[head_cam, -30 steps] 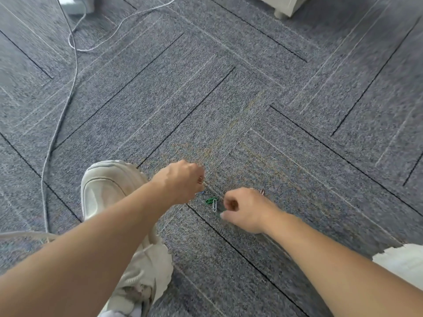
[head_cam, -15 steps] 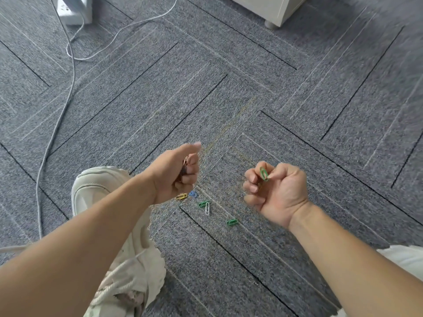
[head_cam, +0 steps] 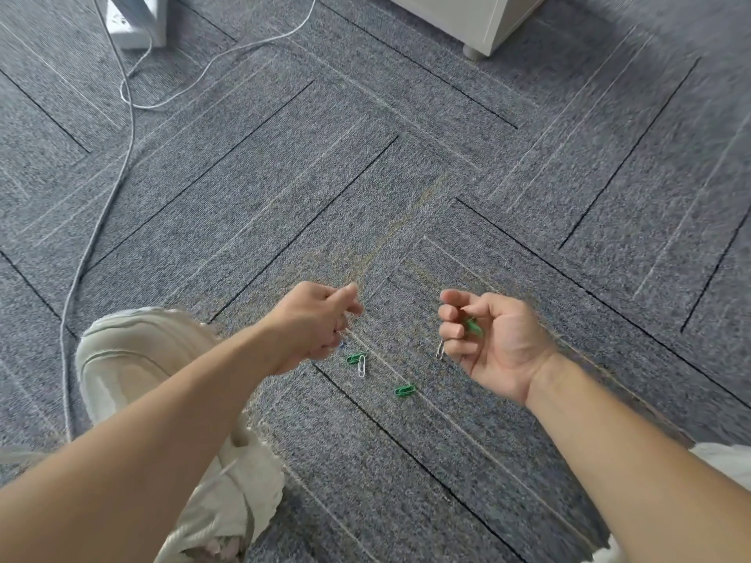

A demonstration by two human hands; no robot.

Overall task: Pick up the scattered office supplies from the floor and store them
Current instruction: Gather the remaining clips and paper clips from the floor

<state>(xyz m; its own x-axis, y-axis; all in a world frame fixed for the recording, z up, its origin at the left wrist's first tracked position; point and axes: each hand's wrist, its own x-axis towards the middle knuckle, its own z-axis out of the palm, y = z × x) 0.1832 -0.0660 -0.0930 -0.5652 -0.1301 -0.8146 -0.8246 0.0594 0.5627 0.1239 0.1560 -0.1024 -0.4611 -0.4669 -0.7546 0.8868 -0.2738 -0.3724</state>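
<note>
Green, white paper clips [head_cam: 361, 365] on carpet [head_cam: 406, 461]

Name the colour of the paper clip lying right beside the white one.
Green wire paper clip; best in head view.

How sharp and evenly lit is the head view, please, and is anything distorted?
Head view: soft, even light, no glare or hard shadows; wide-angle stretch swells the forearms; the carpet smears toward the right edge; the green paper clip on it is sharp.
</note>
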